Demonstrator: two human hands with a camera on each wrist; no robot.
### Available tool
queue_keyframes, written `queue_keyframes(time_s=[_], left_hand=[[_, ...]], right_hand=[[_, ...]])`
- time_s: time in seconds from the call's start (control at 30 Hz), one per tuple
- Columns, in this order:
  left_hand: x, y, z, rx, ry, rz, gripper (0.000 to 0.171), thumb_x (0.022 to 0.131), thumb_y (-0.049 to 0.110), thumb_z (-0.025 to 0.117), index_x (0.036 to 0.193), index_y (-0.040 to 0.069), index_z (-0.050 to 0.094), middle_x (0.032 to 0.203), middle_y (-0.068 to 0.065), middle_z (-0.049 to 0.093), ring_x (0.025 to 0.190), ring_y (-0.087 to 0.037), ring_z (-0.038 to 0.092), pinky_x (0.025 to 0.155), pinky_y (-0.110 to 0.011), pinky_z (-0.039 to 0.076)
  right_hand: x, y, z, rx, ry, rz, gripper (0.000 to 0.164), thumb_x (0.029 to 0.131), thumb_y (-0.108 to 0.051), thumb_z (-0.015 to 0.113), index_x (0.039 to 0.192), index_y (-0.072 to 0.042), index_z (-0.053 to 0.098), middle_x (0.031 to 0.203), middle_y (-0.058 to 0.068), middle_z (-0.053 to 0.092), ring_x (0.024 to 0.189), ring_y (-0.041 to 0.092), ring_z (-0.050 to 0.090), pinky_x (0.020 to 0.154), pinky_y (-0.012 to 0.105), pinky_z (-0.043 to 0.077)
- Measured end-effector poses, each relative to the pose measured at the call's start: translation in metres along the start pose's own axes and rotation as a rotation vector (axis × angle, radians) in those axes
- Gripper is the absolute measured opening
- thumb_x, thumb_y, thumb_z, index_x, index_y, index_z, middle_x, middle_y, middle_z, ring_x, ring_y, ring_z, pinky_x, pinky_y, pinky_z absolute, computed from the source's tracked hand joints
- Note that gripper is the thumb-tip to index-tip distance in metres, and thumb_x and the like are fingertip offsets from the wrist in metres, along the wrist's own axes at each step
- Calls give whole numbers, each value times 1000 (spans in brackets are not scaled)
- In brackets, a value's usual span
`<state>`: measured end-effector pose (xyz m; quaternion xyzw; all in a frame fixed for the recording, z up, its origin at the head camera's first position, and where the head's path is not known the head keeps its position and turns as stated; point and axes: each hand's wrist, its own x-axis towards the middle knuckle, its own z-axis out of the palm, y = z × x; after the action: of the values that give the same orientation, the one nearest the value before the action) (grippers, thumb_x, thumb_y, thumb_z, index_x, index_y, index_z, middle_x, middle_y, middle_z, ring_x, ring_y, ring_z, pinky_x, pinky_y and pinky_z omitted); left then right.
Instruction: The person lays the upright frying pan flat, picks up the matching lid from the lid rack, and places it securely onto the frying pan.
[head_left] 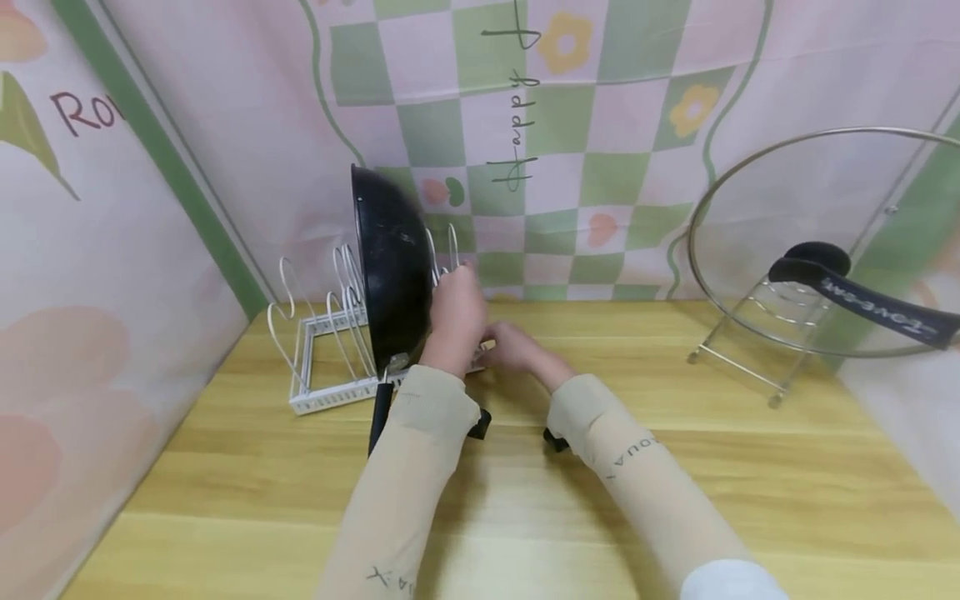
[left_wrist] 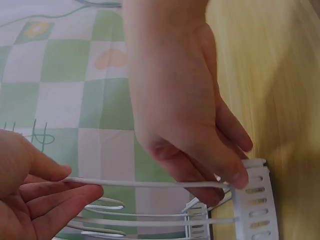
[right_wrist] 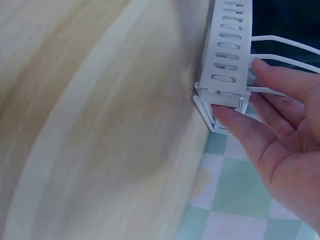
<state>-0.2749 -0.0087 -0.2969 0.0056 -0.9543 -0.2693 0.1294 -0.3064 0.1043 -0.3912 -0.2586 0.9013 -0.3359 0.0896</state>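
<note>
A white dish rack with upright wire dividers stands at the back left of the table. Tilted on its side among the wires is a black wok, its black handle pointing toward the person. My left hand is beside the wok; in the left wrist view its thumb and fingers pinch a wire divider. Low at the rack's right end, my right hand holds the corner. The right wrist view puts its thumb at the slotted base and its other fingers among the wires.
A glass lid with a black handle leans on a small metal stand at the back right. Behind the wooden table hangs a checkered cloth; another printed cloth borders the left side.
</note>
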Motion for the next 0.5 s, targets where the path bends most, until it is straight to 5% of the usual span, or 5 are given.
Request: queue_keyframes(time_s=[0.27,0.5], left_hand=[[0,5,-11,71,-98,19,9,93,1,60,97,1,68,104,-19,72,93,-31,70,75,-44,58],[-3,6,-18,80,-158,15,13,93,2,59,103,0,67,106,-19,71,96,-32,69,77,-44,57]], right_hand=[[-7,-4,-7,-4,-24,-8,32,88,-1,73,118,9,68,116,21,71,107,34,66,97,44,52],[-15,-9,-13,88,-29,-47,39,91,0,71,127,13,62,126,28,66,117,39,65,101,43,52]])
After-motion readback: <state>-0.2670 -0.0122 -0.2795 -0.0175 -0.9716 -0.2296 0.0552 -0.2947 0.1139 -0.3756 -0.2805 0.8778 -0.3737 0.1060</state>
